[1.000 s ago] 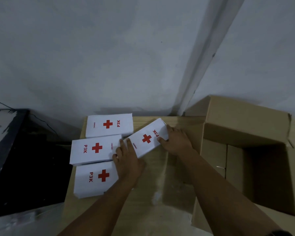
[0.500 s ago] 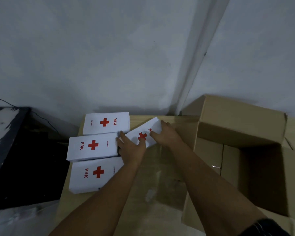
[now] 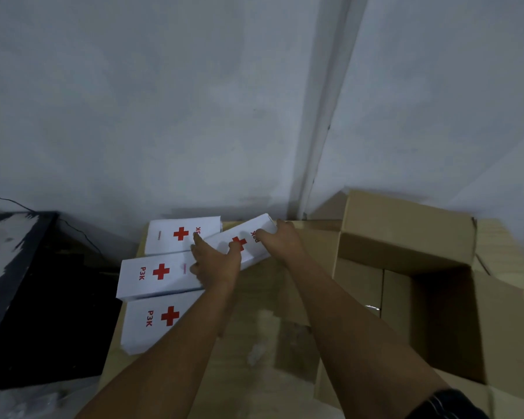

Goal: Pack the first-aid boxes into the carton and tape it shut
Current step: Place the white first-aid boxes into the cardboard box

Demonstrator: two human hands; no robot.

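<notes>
Several white first-aid boxes with red crosses lie on the wooden table. One tilted box [image 3: 256,234] is held between both hands: my left hand [image 3: 217,261] grips its near-left end, thumb over the top face, and my right hand [image 3: 280,241] holds its far-right end. Three more lie to the left: a far box [image 3: 180,234], a middle box [image 3: 158,275] and a near box [image 3: 152,322], partly under my left forearm. The open brown carton [image 3: 406,234] stands at the right with its flaps up and a dark inside.
A wooden table [image 3: 263,297] carries everything and meets a grey wall corner behind. A black surface [image 3: 15,252] stands at the left beyond the table edge. Crumpled clear plastic [image 3: 28,400] lies at the bottom left.
Both hands have closed in on the tilted box and shifted it slightly away from me, toward the wall; my left thumb now covers part of its cross.
</notes>
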